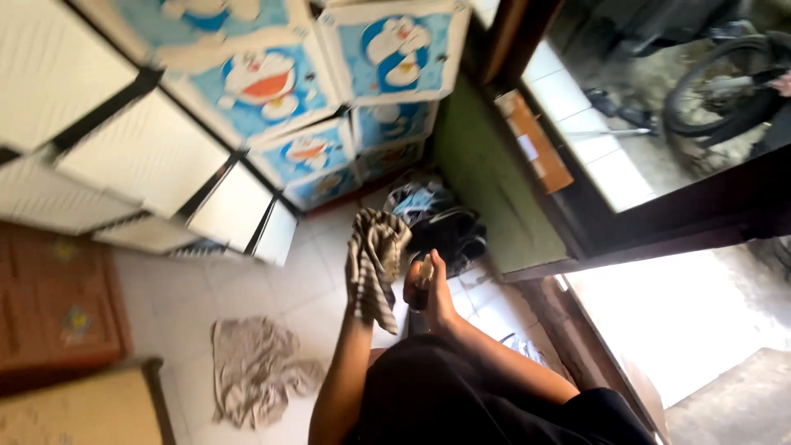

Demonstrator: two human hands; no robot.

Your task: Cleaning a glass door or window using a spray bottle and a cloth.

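White floor tiles spread below you, seen at a steep tilt, with a bright doorway (692,321) off to one side.

Your left hand (368,239) is raised in front of you and closed around a striped cloth (375,268), which bunches over the fist and hangs down past the wrist, so the hand itself is mostly hidden under it. Held up like that, the cloth stays clear of the floor and close to the other hand. Your right hand (428,288) is wrapped around a small dark bottle (420,288), upright, thumb along its side (what is in it cannot be told). Bottle and cloth are just beside each other at about chest height.

Just beyond them a dark bag (441,222) sits on the tiles against the green wall (486,181), partly open, its contents unclear. Another crumpled cloth (255,367) lies flat on the floor near your left elbow. Farther out, stacked cube cabinets (206,124) stand with doors shut, several bearing a blue cartoon cat, so nothing inside shows. A brown wooden chest (58,297) sits at the edge, and a bicycle wheel (725,82) shows outside.
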